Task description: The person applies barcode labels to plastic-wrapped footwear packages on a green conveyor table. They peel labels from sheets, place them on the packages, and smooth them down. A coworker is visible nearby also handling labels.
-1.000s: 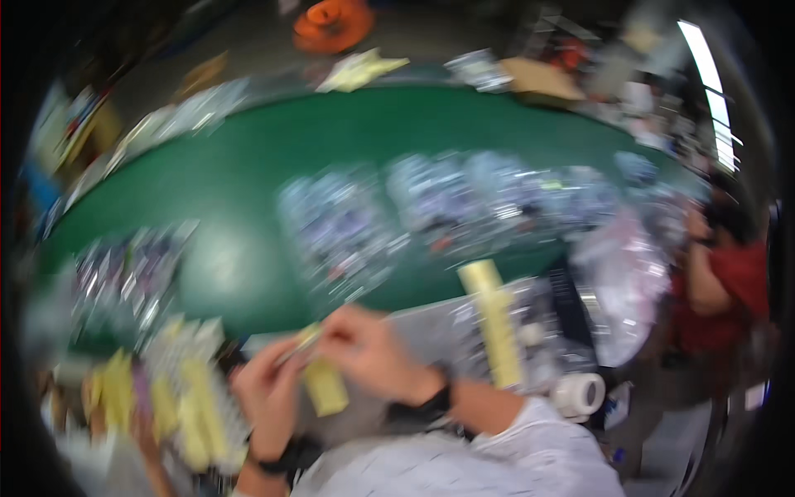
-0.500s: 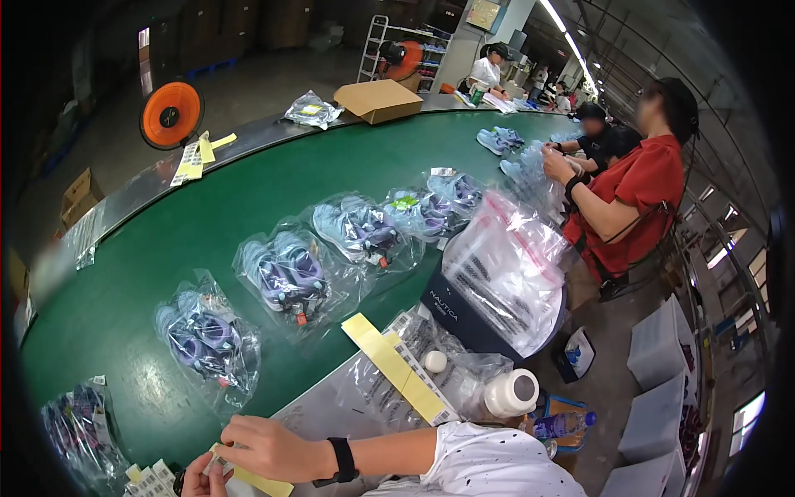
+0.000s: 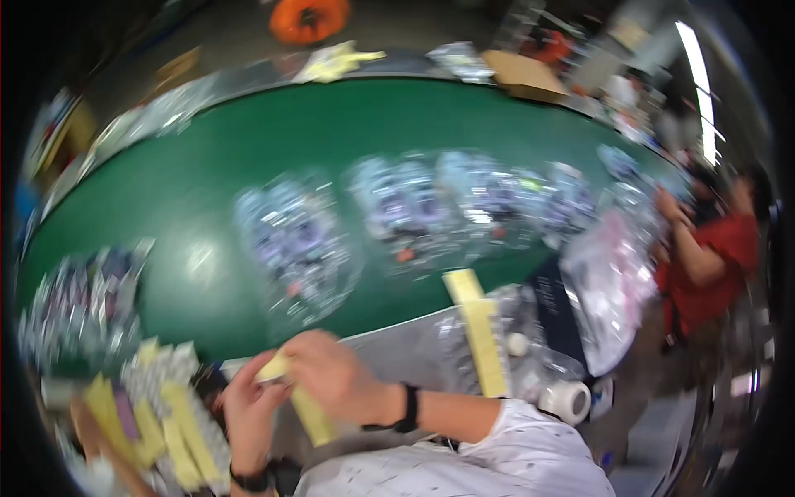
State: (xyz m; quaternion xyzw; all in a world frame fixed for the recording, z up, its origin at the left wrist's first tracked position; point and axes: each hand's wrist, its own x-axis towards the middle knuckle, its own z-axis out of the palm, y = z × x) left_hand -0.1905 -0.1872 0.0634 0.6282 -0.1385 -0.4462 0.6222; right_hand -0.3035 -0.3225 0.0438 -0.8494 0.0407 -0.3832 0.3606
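Observation:
Low in the picture, both of my hands are closed around a strip of yellow-backed labels [image 3: 313,418]. My left hand [image 3: 250,414] pinches its upper end, where a small yellow piece [image 3: 273,368] shows between the fingers. My right hand [image 3: 335,379], a black band at its wrist, grips close beside it, with the strip hanging below. Motion blurs the fingers. Beyond them on the green table [image 3: 199,166] lies a clear bag with a pair of blue and purple shoes [image 3: 290,236]. More bagged shoes [image 3: 402,199] run off to the right.
Bagged darker shoes [image 3: 83,302] lie at the left, above several yellow label sheets [image 3: 178,422] and another person's arm [image 3: 103,443]. To my right are a yellow label strip [image 3: 482,335], a white bottle [image 3: 565,402] and a dark box of clear bags [image 3: 609,290]. A person in red [image 3: 716,257] stands beyond.
The view has swung to the left, so everything sits further right and more label sheets show. My hands have come up into fuller view, still holding the label strip.

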